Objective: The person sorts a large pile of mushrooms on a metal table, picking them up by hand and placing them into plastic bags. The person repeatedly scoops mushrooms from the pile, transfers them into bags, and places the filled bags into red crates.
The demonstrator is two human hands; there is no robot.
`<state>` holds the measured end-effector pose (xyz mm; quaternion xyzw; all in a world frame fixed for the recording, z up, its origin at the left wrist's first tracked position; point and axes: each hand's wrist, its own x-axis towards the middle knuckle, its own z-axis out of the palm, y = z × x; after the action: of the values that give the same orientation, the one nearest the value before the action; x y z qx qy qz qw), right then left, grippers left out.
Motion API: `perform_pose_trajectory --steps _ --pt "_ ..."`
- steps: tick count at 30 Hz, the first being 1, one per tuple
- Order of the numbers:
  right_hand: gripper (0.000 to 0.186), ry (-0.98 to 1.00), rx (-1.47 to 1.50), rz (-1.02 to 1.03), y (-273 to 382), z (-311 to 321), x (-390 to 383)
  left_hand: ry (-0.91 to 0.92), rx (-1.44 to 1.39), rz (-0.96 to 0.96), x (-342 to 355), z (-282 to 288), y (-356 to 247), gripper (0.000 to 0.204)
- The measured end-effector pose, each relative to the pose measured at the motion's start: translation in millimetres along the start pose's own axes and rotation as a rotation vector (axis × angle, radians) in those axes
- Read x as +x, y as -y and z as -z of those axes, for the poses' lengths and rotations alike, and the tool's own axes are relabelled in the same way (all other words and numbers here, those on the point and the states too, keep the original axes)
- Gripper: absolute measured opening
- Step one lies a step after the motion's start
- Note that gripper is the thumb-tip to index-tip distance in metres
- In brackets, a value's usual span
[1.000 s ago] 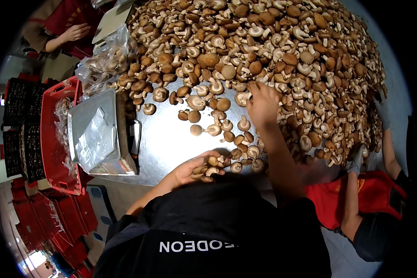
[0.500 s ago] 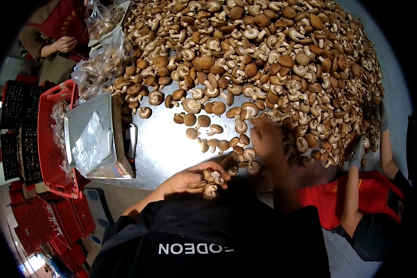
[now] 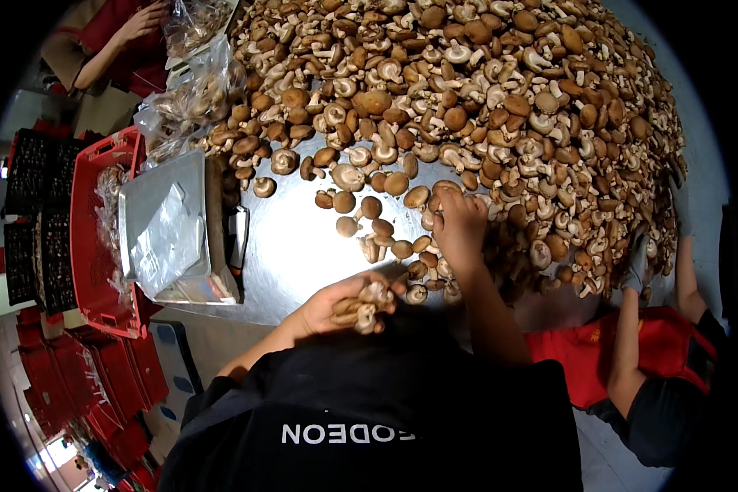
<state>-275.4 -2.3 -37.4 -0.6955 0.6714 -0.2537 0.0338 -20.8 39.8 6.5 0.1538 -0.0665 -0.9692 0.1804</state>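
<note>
My left hand (image 3: 332, 305) is cupped near the table's front edge, its fingers closed around several shiitake mushrooms (image 3: 364, 316) with pale stems. Farther right and forward, my right hand (image 3: 462, 223) reaches to the rim of the heap. Its fingertips are pinched on a brown shiitake mushroom (image 3: 445, 188), partly hidden by the fingers. Between the two hands, a loose scatter of shiitake mushrooms (image 3: 371, 207) lies on the metal table (image 3: 283, 238). Beyond rises a large heap of shiitake mushrooms (image 3: 500, 107), caps and stems mixed.
At left stands a weighing scale (image 3: 162, 225) with a clear plastic bag (image 3: 168, 238) on its pan. Beside it are a red crate (image 3: 98, 246) and filled plastic bags (image 3: 190, 102). Co-workers' hands appear at upper left (image 3: 143, 23) and, gloved, at right (image 3: 635, 266).
My right hand has moved up and slightly forward onto a mushroom at the heap's edge. The left hand still holds its mushrooms. The upper-left co-worker's hand has risen.
</note>
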Motion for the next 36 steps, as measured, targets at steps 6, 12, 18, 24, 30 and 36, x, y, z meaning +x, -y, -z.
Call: perform_pose_trajectory --steps 6,12,18,24,30,36 --pt "0.026 -0.073 -0.11 -0.018 -10 -17 27 -0.308 0.063 0.086 23 2 -1 0.033" --pt "0.033 0.21 0.064 0.058 38 -12 -9 -0.377 -0.009 0.033 12 12 0 0.03" --pt "0.037 0.284 0.242 -0.072 33 13 32 -0.518 -0.012 -0.027 9 8 1 0.031" --pt "0.04 0.327 -0.067 -0.259 15 -20 129 -0.356 -0.018 -0.101 7 16 -1 0.035" --pt "0.029 0.384 0.146 -0.192 33 -5 100 -0.273 0.082 -0.217 7 8 -13 0.054" --pt "0.035 0.518 0.626 -0.383 83 54 -29 -0.293 0.156 -0.144 23 8 -5 0.058"
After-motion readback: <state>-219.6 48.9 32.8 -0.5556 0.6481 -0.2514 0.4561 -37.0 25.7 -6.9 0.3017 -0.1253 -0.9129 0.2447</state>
